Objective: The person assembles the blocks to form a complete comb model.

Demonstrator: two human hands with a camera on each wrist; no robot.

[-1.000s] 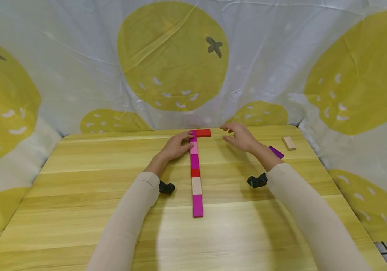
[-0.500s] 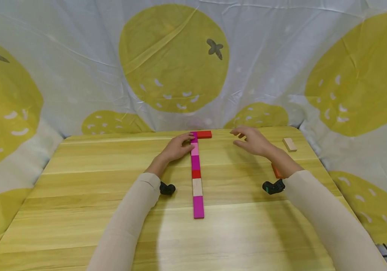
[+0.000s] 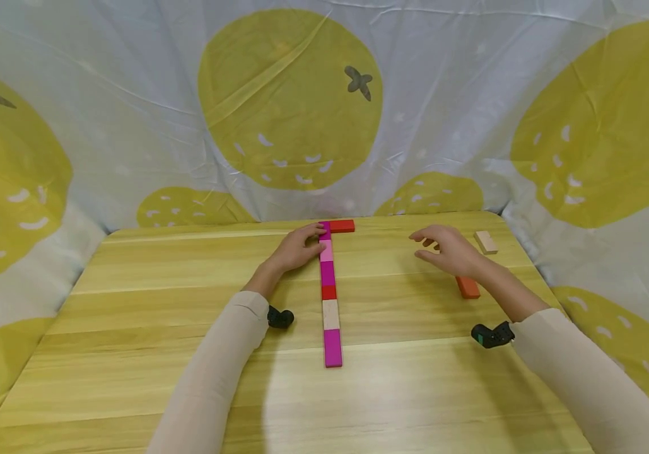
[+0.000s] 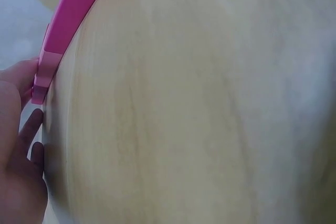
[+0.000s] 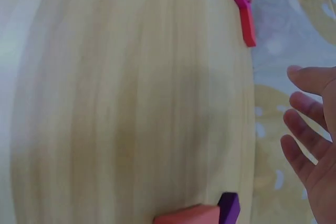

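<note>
The person's left hand reaches to the far end of a line of blocks on the table; its grip is loosely spread, fingertips touching the far magenta block and thumb touching the pink block. Nearer in the same line, end to end, lie the middle magenta block, the short red block, the pale block and the near magenta block. The long red block points right from the line's far end. The right hand hangs above the table on the right, its grip spread, fingers apart. Under its wrist lies the orange-red block, with the purple block just beside it; the wooden block lies farther right. A fruit-print cloth hangs behind.
</note>
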